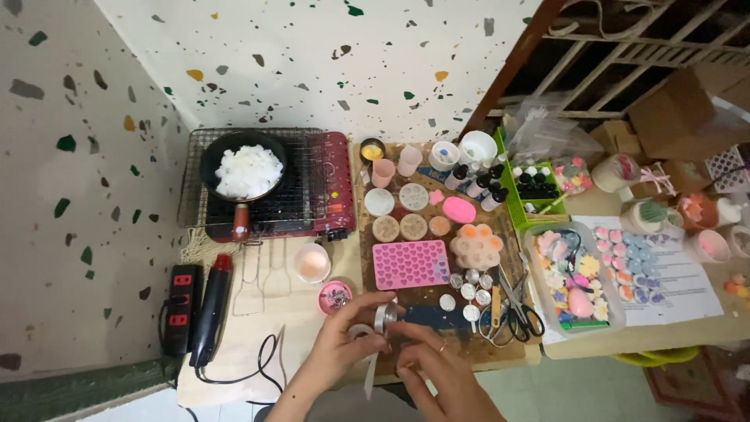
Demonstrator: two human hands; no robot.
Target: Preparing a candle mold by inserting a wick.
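My left hand [337,352] holds a small silver tin cup [383,316] between thumb and fingers, low over the wooden table's front edge. My right hand [441,373] meets it from the right, fingertips at the cup and at a thin white strip [369,379] that hangs down between the hands. Several more small silver tin cups [466,291] stand just behind, beside a pink heart-pattern silicone mould [409,263].
A portable stove [320,184] with a black pan of white wax chunks [247,170] stands at the back left. A black heat gun [211,309] and power strip [177,307] lie left. Scissors [522,309], round moulds, bottles and a clear box of coloured shapes [574,280] fill the right.
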